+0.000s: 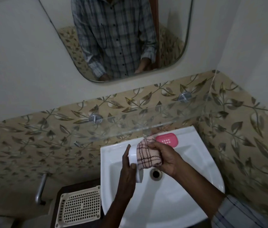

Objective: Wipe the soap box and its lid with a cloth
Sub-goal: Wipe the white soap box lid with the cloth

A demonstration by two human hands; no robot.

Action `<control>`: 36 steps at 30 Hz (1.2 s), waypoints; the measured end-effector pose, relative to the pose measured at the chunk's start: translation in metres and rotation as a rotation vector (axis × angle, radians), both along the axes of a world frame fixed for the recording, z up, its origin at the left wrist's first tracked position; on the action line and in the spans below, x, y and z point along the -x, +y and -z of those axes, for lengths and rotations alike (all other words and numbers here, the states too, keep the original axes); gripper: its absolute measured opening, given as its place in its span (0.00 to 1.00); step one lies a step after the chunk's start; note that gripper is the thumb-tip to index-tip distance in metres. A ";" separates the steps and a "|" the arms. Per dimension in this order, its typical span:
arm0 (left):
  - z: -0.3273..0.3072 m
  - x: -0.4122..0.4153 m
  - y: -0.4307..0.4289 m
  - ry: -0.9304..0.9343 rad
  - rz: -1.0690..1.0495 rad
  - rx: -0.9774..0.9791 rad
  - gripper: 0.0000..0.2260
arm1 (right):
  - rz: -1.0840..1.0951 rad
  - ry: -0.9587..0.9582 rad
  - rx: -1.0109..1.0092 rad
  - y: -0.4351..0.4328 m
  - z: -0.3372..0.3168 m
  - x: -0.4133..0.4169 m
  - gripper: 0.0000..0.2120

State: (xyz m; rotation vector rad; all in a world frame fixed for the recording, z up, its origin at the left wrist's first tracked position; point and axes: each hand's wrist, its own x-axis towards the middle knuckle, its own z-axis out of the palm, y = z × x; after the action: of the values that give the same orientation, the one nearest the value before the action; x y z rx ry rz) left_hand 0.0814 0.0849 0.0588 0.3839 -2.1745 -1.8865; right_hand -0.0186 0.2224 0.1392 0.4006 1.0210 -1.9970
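My left hand [127, 168] holds a white soap box part [134, 157] on its edge above the white sink [171, 203], thumb on its near rim. My right hand [164, 159] grips a bunched pink checked cloth [147, 157] and presses it against the white part's open side. A pink perforated soap box part [167, 140] lies flat on the sink's back ledge, just behind the cloth. Which piece is the lid I cannot tell.
A glass shelf [130, 127] on two metal pegs juts out above the sink's back edge. The drain [155, 173] sits below my hands. A cream perforated tray [80, 204] lies on a dark stand at left, beside a metal tap [41, 188]. A mirror [113, 38] hangs above.
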 end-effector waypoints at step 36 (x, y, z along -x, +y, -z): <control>-0.029 0.020 0.035 0.030 -0.593 -0.041 0.06 | -0.090 0.566 -0.701 -0.014 0.057 -0.046 0.09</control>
State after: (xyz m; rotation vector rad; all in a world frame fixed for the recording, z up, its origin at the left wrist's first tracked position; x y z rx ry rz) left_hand 0.0609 0.1198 0.0873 0.8868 -1.7374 -1.5820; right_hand 0.0271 0.2087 0.0824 0.1360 2.0662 -1.6465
